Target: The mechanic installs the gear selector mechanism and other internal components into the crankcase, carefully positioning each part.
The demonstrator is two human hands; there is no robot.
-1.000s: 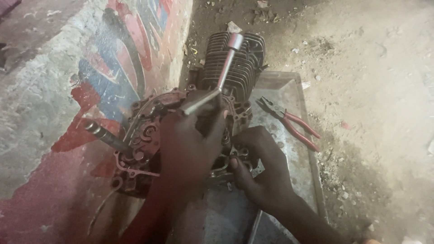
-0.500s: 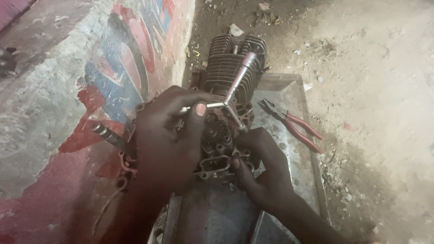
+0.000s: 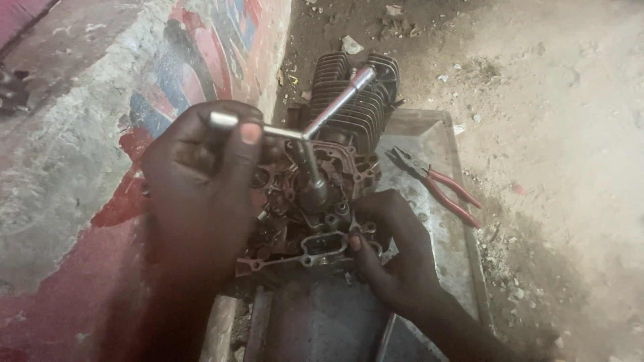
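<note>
— Since half a second ago, what has moved?

— Left hand (image 3: pixel 201 188) has swung its end of the wrench (image 3: pixel 302 134) out toward the left of the frame, so the handle now stands clear of the engine; before, that hand lay over the casing.

— How does the wrench look?

— Bare grey metal, with three arms meeting at one joint. One arm runs left into the left hand, one slants up right across the cooling fins (image 3: pixel 359 100), and the third drops straight down, its socket end seated on the engine case (image 3: pixel 315 221).

— And the grip?

— Left fingers are curled tight around the left arm of the wrench, the thumb pressed on top, the bar's tip poking out past the knuckles. Right hand (image 3: pixel 396 255) is not wrapped around anything: its fingers are spread and bent, the tips pressing on the lower right edge of the engine case.

— Where is the engine?

— Middle of the frame, reddish and grimy, resting on a dented metal tray (image 3: pixel 436 134). Its finned cylinder points to the upper middle.

— Around it?

— Red-handled pliers (image 3: pixel 436 184) lie on the tray at right, apart from both hands. A painted concrete wall (image 3: pixel 100 121) fills the left side, and dusty ground (image 3: pixel 557 134) the right.
</note>
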